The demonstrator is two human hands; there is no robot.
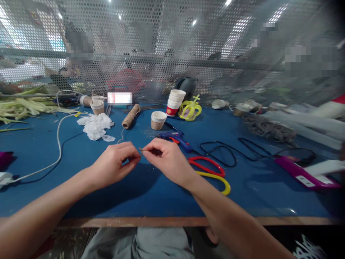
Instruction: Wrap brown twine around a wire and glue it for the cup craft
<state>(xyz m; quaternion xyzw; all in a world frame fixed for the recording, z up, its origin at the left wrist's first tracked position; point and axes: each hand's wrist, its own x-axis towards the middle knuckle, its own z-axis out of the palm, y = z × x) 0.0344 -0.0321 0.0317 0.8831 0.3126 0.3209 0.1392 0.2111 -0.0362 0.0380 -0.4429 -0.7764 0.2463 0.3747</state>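
Observation:
My left hand (pixel 118 162) is closed in a pinch above the blue table; whatever lies between its fingertips is too small to name. Close beside it, my right hand (pixel 168 158) pinches a short piece of brown twine (pixel 141 149). A roll of twine (pixel 131 116) lies behind my left hand, its loose end trailing forward. Beyond both hands stands a paper cup with a brown wrap (pixel 158 120). Just behind my right hand is a blue glue gun (pixel 178 139). Scissors with one red handle (pixel 208 165) and one yellow handle lie partly under my right wrist.
Stacked paper cups (pixel 175 102) and a yellow crown-shaped piece (pixel 190 109) stand at the back. White crumpled material (pixel 97 126) and pale husks (pixel 24 108) lie left. A black cord (pixel 223 153) runs to a purple power strip (pixel 304 172) on the right. Perforated metal mesh rises behind.

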